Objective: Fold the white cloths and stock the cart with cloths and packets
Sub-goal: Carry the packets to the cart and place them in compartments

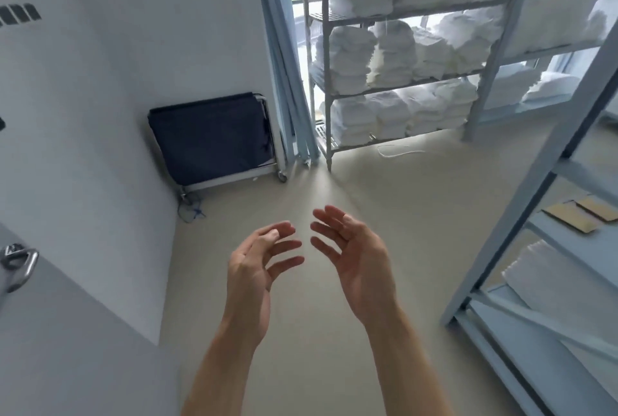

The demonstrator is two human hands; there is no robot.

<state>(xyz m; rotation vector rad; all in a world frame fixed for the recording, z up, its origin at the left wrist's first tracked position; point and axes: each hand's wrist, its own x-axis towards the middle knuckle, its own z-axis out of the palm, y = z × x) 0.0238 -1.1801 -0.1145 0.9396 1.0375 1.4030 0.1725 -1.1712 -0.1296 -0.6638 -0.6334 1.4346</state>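
- The left hand hangs in the air above the floor, palm turned inward, fingers loosely spread and a little bent; its grip is released and holds nothing.
- The right hand is just beside it, palm facing the left one, fingers relaxed and apart; its grip is released too.
- The fingertips of the two hands are near each other but do not touch.
- The folded white cloths lie in stacks on a metal rack at the far side of the room, in front of a bright window, well apart from both hands.
- More white cloths rest low on a pale blue shelf unit at the right edge.
- A few flat tan packets lie on a shelf of that unit, above those cloths.
- A folded dark blue cart with a metal frame and small wheels stands against the white wall in the far left corner.
- Pale blue poles lean between the cart and the rack.
- A thin white string lies on the floor in front of the rack.
- A metal door handle shows at the left edge.
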